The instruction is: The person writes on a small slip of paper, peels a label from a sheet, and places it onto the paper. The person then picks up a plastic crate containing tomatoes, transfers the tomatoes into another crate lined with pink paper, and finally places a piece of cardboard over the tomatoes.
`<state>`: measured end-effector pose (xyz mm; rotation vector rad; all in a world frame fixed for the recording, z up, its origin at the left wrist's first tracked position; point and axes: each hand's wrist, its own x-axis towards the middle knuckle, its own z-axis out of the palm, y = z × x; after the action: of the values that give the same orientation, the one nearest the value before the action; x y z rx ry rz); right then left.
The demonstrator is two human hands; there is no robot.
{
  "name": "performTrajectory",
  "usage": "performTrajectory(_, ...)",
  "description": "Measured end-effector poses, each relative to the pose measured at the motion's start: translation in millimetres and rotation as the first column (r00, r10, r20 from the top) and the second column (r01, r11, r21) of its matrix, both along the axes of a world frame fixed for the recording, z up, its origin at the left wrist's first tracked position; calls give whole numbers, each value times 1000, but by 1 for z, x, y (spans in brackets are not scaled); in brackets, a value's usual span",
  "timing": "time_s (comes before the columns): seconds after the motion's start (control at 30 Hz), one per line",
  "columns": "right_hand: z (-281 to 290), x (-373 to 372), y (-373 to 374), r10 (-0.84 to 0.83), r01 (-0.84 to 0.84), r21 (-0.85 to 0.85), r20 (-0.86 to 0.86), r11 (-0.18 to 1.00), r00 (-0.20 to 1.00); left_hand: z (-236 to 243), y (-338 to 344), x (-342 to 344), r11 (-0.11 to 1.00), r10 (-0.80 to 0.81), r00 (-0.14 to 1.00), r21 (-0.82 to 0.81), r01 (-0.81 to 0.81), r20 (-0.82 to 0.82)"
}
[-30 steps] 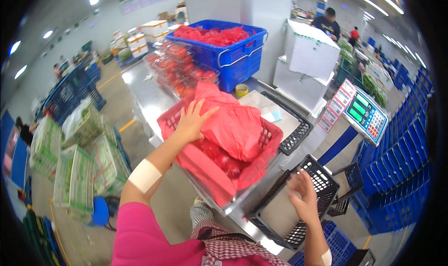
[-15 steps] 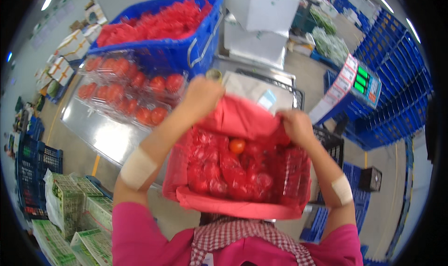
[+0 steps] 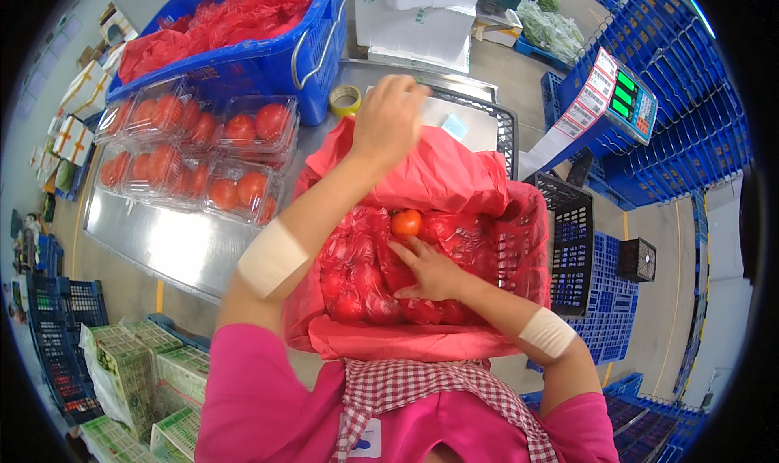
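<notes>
Head view: at frame centre, the right hand (image 3: 434, 273) lies spread, gripping nothing, on bagged tomatoes (image 3: 347, 301) in the red crate (image 3: 531, 236), apparently steadying them. Above the folded-back liner (image 3: 450, 179), the left hand (image 3: 391, 118) is curled; whether it holds anything, I cannot tell.

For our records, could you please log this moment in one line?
left hand: near crumpled red sheet; right hand: on red plastic bags

Resting spread right hand (image 3: 434, 275) on red plastic (image 3: 350, 272) beside a bare tomato (image 3: 406, 223) in a red crate (image 3: 529, 252), holding left hand (image 3: 391, 122) curled near far red sheet (image 3: 450, 179), with packed tomatoes (image 3: 250, 189) at left, scale (image 3: 634, 106) far right
</notes>
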<state>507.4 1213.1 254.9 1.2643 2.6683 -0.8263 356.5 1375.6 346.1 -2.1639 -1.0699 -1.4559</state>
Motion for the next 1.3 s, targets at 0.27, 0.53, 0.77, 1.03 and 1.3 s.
performTrajectory(0.27, -34, 21, 18, 64, -56, 60, -139, 997, 988, -91, -139, -52, 311, -522, 674, -852, -421, -523)
performTrajectory(0.53, 31, 65, 67, -388, 413, 123, -183, 903, 903, -107, -196, -9, 456, -525, 438, -676, -580, -730)
performTrajectory(0.77, -3, 16, 1, 340, -351, 17, 207, 936, 917, -121, -180, -39, 312, -563, 728, -916, -252, -392)
performTrajectory(1.03, 4, 22, 58, -258, 134, -250, -572, 959, 778, -110, -152, -75, 103, 696, 539, -808, 580, 475)
performTrajectory(1.3, 33, 56, 36, 202, -266, 76, 463, 961, 863, -80, -126, -41, 309, -358, 655, -746, -590, -665)
